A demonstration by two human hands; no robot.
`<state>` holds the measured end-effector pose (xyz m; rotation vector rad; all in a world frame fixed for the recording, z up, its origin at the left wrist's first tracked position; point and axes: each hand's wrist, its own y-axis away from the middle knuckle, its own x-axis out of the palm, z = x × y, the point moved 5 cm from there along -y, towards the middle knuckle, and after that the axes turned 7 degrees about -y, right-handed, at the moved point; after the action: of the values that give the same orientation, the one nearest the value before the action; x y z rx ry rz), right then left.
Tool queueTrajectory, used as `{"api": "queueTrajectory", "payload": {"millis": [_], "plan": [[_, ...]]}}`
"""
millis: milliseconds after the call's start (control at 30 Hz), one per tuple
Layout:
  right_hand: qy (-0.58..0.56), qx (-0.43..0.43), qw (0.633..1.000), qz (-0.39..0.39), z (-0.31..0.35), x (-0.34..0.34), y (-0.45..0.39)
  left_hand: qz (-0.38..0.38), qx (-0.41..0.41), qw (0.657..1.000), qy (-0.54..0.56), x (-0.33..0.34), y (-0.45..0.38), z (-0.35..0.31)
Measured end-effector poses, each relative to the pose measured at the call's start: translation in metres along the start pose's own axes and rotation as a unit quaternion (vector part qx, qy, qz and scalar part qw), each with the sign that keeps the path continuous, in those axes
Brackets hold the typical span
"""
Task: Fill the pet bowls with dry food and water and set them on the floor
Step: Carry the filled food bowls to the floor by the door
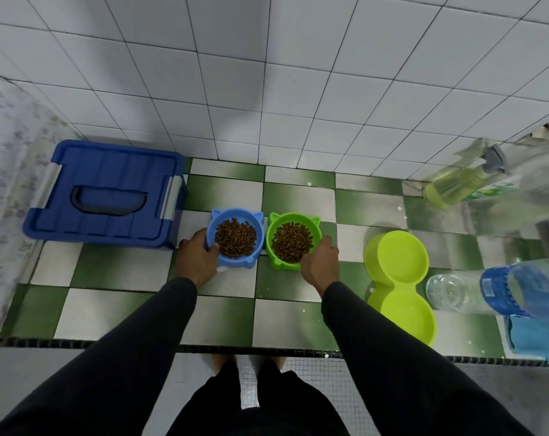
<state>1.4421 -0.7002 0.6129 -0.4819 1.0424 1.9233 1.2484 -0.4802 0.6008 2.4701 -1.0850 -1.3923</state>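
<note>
Two cat-eared bowls full of brown dry food stand side by side on the green-and-white tiled counter (122,272). My left hand (199,258) grips the near left rim of the blue bowl (215,217), thumb over the edge. My right hand (320,262) grips the near right rim of the green bowl (276,221) the same way. To the right lies a lime-green double bowl (399,278); whether it holds water I cannot tell. A clear water bottle (493,291) with a blue label stands at the right edge.
A blue lidded storage box (106,193) sits at the left back against the white tiled wall. A spray bottle (455,184) of yellow-green liquid stands at the back right, and a blue cloth (534,338) lies at the near right. Below the counter edge are my feet on the grey floor (314,388).
</note>
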Motion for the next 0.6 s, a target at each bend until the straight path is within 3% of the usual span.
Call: {"api": "queueTrajectory", "payload": {"millis": [167, 333, 467, 600], "plan": [[-0.019, 0.004, 1.0, -0.008, 0.001, -0.002, 0.001, -0.038, 0.021, 0.996, 0.084, -0.007, 0.012, -0.012], [-0.072, 0.011, 0.997, -0.015, 0.0, -0.007, 0.001, -0.031, -0.009, 0.985, 0.17, -0.004, 0.015, -0.012], [-0.152, 0.013, 0.988, -0.018, 0.0, -0.01, 0.004, -0.001, -0.099, 0.94, 0.327, 0.003, 0.015, -0.008], [-0.216, 0.017, 0.976, -0.028, 0.004, -0.013, 0.009, 0.005, -0.131, 0.896, 0.424, 0.005, 0.022, -0.013]]}}
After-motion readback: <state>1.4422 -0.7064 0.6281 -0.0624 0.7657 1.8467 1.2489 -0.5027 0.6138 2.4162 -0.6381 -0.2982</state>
